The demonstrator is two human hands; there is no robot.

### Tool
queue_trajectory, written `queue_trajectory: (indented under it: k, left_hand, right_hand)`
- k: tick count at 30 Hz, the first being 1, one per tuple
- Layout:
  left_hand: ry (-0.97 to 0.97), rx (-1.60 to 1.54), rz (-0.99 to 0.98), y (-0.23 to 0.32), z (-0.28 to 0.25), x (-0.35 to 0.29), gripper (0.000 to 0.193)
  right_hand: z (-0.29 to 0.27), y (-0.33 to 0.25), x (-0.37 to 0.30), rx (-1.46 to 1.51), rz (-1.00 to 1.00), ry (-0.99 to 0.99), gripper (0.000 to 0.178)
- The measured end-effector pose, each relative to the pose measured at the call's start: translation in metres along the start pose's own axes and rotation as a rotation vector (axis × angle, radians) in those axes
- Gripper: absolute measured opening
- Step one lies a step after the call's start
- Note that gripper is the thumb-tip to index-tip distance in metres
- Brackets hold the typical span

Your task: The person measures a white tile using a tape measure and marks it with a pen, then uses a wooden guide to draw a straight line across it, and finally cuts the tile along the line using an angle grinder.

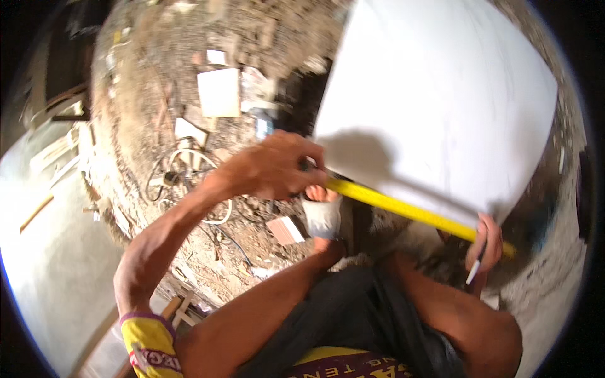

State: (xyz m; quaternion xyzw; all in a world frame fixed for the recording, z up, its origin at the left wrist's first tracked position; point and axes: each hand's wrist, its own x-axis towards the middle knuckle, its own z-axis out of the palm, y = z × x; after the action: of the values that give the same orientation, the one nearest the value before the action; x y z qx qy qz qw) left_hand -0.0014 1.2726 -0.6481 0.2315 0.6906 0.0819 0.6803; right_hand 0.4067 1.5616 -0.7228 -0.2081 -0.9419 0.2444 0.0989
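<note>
A yellow tape measure (403, 206) is stretched along the near edge of a large white sheet (435, 94). My left hand (280, 167) is closed round its left end, where something dark shows between the fingers. At the sheet's near right corner, my right hand (485, 246) grips the strip close to its other end. A slim pen or marker (477, 264) with a pale tip is also held in that hand, pointing down toward me. Shadows of my arm and head fall on the sheet. What lies under the sheet is mostly hidden.
Left of the sheet, debris-strewn ground holds a pale square board (219, 92), a coiled cable (189, 157), a blue-and-black tool (265, 123) and a reddish block (285, 230). My foot in a grey sandal (322, 217) stands below the tape. Wood strips lie far left.
</note>
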Motion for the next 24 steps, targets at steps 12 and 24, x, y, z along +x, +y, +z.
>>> queue_trajectory:
  k: [12, 24]
  left_hand:
    - [0.235, -0.122, 0.647, 0.026, -0.028, -0.042, 0.072]
    - [0.725, -0.344, 0.785, 0.017, -0.106, 0.005, 0.081]
  right_hand:
    - [-0.078, -0.048, 0.214, -0.028, -0.355, 0.16, 0.018]
    - [-0.036, -0.193, 0.37, 0.231, -1.001, 0.072, 0.037]
